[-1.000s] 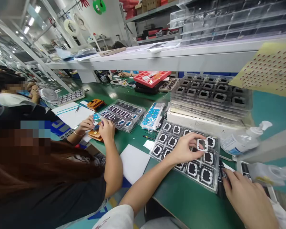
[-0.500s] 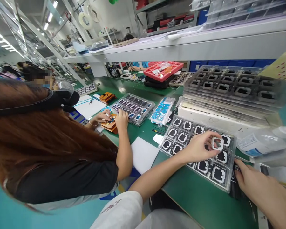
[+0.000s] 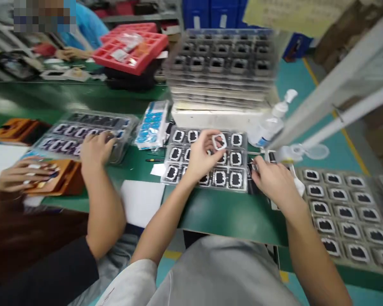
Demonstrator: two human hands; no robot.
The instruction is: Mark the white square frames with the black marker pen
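Between its thumb and fingers, my left hand point(image 3: 204, 156) pinches a small white frame point(image 3: 219, 142) above a clear tray point(image 3: 207, 187). Rows of similar white frames with black centres lie in that tray. My right hand point(image 3: 268, 176) is at the tray's right side, its fingers closed at a dark object point(image 3: 252, 172) that they partly hide; what exactly they hold is too small and blurred to name.
A stack of trays point(image 3: 221, 72) stands behind, with a pump bottle point(image 3: 270, 123) beside it. Another filled tray point(image 3: 341, 208) is at the right. At left, a co-worker's hands point(image 3: 95, 153) are over an orange fixture point(image 3: 67, 174) and a tray.
The view has swung right and down, bringing the right-hand tray into sight. My left hand still holds the white frame over the tray; my right hand remains beside it.
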